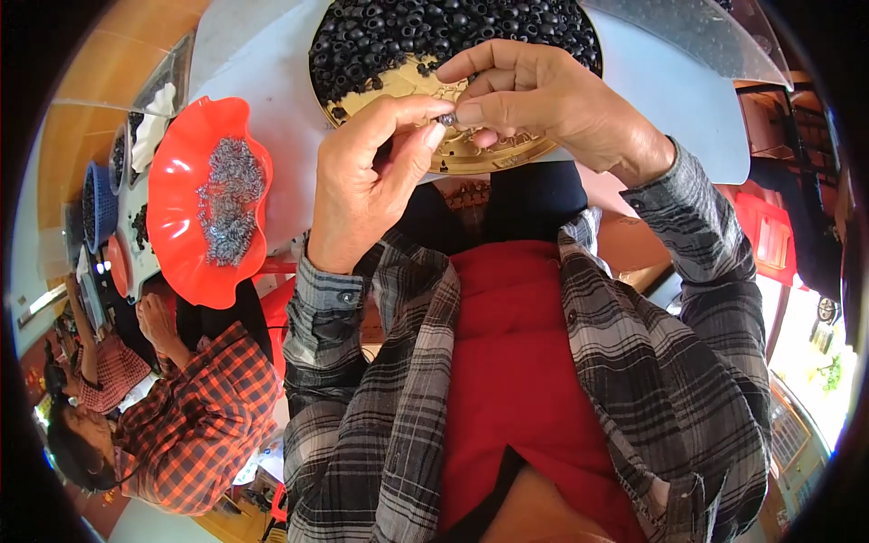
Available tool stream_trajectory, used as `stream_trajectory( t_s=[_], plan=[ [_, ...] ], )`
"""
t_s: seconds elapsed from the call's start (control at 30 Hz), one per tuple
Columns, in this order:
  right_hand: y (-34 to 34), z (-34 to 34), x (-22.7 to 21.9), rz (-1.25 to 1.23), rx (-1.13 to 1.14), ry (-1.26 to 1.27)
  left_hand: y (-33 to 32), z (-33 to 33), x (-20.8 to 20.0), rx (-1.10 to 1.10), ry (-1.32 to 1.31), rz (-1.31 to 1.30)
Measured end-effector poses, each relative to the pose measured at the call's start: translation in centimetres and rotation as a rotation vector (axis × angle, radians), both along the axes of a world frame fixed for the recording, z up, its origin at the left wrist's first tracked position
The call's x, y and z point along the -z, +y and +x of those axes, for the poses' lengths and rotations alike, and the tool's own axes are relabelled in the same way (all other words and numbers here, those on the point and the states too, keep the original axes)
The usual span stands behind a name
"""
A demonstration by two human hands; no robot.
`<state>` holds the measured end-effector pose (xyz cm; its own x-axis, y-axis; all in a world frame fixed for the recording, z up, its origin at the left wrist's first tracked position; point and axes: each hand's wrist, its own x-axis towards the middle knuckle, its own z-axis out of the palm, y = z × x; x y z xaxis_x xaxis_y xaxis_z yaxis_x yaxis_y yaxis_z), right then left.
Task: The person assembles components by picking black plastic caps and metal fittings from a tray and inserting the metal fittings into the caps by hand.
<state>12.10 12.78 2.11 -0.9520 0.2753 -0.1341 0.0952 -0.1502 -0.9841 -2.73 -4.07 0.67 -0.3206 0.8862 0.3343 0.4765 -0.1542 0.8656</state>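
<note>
A tiny dark metallic piece, looking like a small coil spring, sits between the fingertips of both hands. My left hand pinches it between thumb and forefinger. From the other side, my right hand has its thumb tip against the piece, with the forefinger raised and curved above; which finger backs the thumb is hidden. Both hands are over the near part of a round gold tray. Many small black ring-like parts are heaped across the tray's far side, a few lying loose nearer.
Left of the tray stands a red wavy-rimmed bowl with a pile of small metal springs. Clear plastic sheeting edges the white table at far right. A co-worker in an orange checked shirt sits at left, near a blue basket.
</note>
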Motion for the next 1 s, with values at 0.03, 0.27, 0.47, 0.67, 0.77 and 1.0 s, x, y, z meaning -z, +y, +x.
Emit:
stream_trajectory(
  t_s=[0.03,0.27,0.47,0.67,0.77,1.0],
  plan=[
    [0.0,0.0,-0.2,-0.078,-0.002,-0.026,-0.1,-0.1,-0.2,0.024,0.01,-0.032],
    [0.2,-0.3,0.3,-0.014,0.007,0.014,0.7,0.1,0.5,-0.044,0.229,0.112],
    [-1.8,-0.2,-0.1,0.727,0.253,0.211,0.5,1.3,0.6,-0.186,0.149,0.048],
    [-1.9,-0.4,-0.1,0.96,0.261,0.296,0.4,1.4,0.6,-0.191,0.034,0.003],
    [-1.5,-0.5,0.0,0.74,0.22,0.187,0.3,1.1,0.8,-0.197,-0.094,0.001],
    [-1.3,-1.4,0.9,-0.006,0.188,-0.006,-0.3,0.2,0.7,-0.204,-0.058,-0.06]
  ],
)
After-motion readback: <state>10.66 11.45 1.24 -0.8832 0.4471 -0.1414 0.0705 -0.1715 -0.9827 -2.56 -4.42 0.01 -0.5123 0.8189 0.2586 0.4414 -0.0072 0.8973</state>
